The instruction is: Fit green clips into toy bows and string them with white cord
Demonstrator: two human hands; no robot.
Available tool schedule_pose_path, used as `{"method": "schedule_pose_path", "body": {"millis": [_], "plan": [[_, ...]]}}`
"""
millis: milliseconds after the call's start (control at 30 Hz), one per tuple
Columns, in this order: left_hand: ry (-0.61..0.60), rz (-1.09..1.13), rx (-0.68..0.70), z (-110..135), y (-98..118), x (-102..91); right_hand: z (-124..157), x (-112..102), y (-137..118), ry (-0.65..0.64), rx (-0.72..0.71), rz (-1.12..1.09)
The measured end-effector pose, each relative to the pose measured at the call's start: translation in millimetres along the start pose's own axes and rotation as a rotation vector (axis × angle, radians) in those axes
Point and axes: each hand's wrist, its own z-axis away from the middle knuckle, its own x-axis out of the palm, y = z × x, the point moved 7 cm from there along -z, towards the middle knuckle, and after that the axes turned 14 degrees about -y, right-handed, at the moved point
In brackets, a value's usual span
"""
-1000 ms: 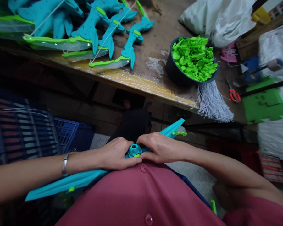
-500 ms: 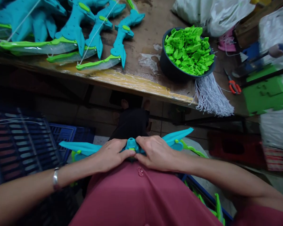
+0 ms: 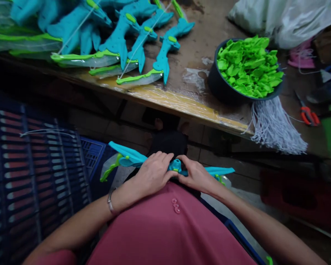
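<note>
A turquoise toy bow [image 3: 132,152] with bright green parts lies crosswise in front of my belly. Its left limb sits higher in the view than its right one. My left hand [image 3: 156,173] closes around the bow just left of its raised middle knob, thumb against the middle. From the other side my right hand [image 3: 195,173] grips it close to the same knob, thumb and fingers pinched around it. Both palms hide much of the bow's middle. Clear film hangs near the green part at the left end.
Several similar toy bows [image 3: 162,51] rest on the wooden table [image 3: 200,18]. A dark bowl [image 3: 223,86] holds green plastic pieces. White strings [image 3: 277,129] hang over the edge near orange-handled scissors [image 3: 309,116]. Blue crates [image 3: 48,176] stand at left; white bags [image 3: 289,18] lie behind.
The bow has swivelled: its left end now sits higher and its right end lower. Both hands still grip its middle. The view has shifted, so the table things appear further right.
</note>
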Motion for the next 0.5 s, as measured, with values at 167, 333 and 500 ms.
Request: {"method": "schedule_pose_path", "body": {"millis": [167,333,500], "plan": [[0.773,-0.183,-0.158,90.4,-47.8,-43.4,4.9,13.9,24.2,-0.087,0.052,-0.125],[0.342,0.176,-0.518,131.4,-143.7,4.4,5.4,0.7,21.2,-0.195,0.063,0.032],[0.265,0.396,-0.543,134.6,-153.3,22.8,-37.7,-38.3,-41.7,0.037,-0.178,-0.028]]}}
